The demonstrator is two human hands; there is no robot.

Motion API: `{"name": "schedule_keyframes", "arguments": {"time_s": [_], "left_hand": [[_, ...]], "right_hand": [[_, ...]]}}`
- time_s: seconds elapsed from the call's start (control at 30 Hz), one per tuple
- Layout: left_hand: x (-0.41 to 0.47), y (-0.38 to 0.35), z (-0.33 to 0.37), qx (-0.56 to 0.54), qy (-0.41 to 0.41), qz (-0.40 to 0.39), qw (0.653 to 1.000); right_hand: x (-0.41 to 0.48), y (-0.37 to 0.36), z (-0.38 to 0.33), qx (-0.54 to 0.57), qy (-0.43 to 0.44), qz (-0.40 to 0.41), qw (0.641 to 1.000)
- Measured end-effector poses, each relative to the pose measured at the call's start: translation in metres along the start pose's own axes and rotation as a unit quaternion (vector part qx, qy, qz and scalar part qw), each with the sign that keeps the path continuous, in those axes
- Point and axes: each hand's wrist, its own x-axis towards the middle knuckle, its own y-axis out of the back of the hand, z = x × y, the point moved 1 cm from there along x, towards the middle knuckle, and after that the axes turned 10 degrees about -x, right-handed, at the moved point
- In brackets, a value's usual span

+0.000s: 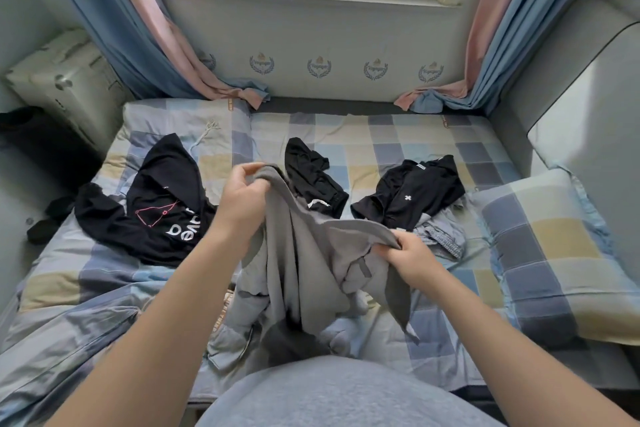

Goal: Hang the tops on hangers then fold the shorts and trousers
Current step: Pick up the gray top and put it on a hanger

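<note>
Head view: left hand and right hand, fingers curled, each pinch an edge of a grey garment raised above the near edge of the checked bed, mid-width.

Bare checked sheet lies open at one o'clock. A black printed top blocks ten o'clock, a black garment twelve, a black tee two, a pillow three; the grey garment fills the centre.
</note>
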Motion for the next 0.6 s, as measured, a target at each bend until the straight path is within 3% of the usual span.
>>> {"name": "schedule_keyframes", "arguments": {"time_s": [0.1,0.2,0.3,0.43,0.6], "left_hand": [[-0.012,-0.013,-0.022,0.073,0.032,-0.116,0.990],[-0.030,-0.027,-0.039,0.157,0.000,-0.270,0.950],[-0.048,-0.045,-0.053,0.154,-0.016,-0.360,0.920],[-0.052,-0.056,-0.055,0.149,-0.081,-0.327,0.930],[-0.040,-0.042,-0.044,0.119,-0.091,-0.261,0.954]], "right_hand": [[-0.010,0.009,-0.032,0.092,0.037,0.001,0.995],[-0.021,0.017,-0.062,0.186,0.047,-0.004,0.981],[-0.028,0.022,-0.083,0.182,0.084,-0.045,0.979],[-0.030,0.027,-0.088,0.144,0.110,-0.073,0.981],[-0.025,0.036,-0.056,-0.065,0.103,-0.027,0.992]]}}
